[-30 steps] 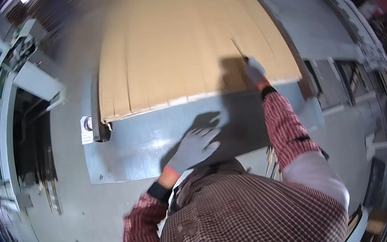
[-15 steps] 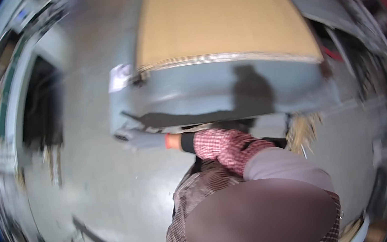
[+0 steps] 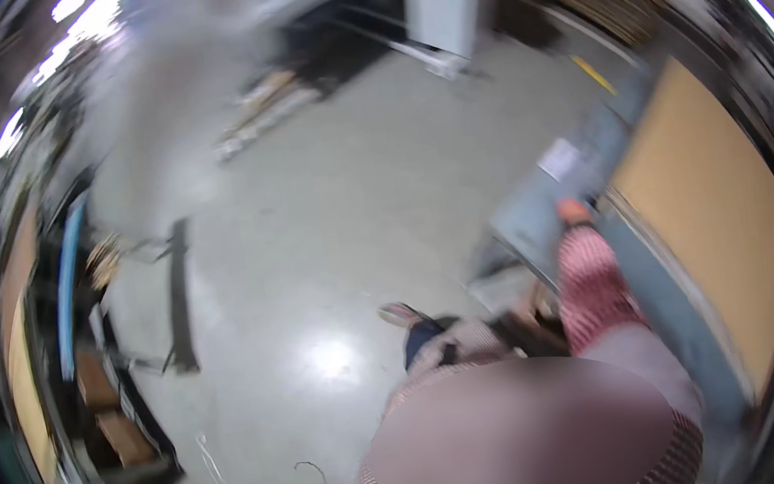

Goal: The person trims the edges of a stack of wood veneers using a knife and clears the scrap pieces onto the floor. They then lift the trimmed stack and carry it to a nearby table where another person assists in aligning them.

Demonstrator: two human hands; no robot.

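Note:
My right arm, in a red-and-white checked sleeve, stretches over a blue-grey table (image 3: 530, 219). At its end my right hand (image 3: 573, 210) shows mainly as an orange glove cuff; its fingers are blurred into the table's colour. Just beyond the hand, a white sheet of paper (image 3: 558, 159) lies near the table's corner. To the right of the arm, a broad stack of tan sheets (image 3: 712, 216) rests on the same table. My left hand is out of the picture.
Grey floor stretches ahead and left. A dark narrow bench-like piece (image 3: 181, 295) stands at left, near a rack holding brown boxes (image 3: 124, 438). Thin strings (image 3: 213, 472) lie on the floor. Farther off are a white machine cabinet (image 3: 443, 5) and a low pale bundle (image 3: 266, 114).
My view and body have turned left, so the table and tan stack now sit at the right. The grey-gloved right hand, clear at the table's edge before, is now blurred.

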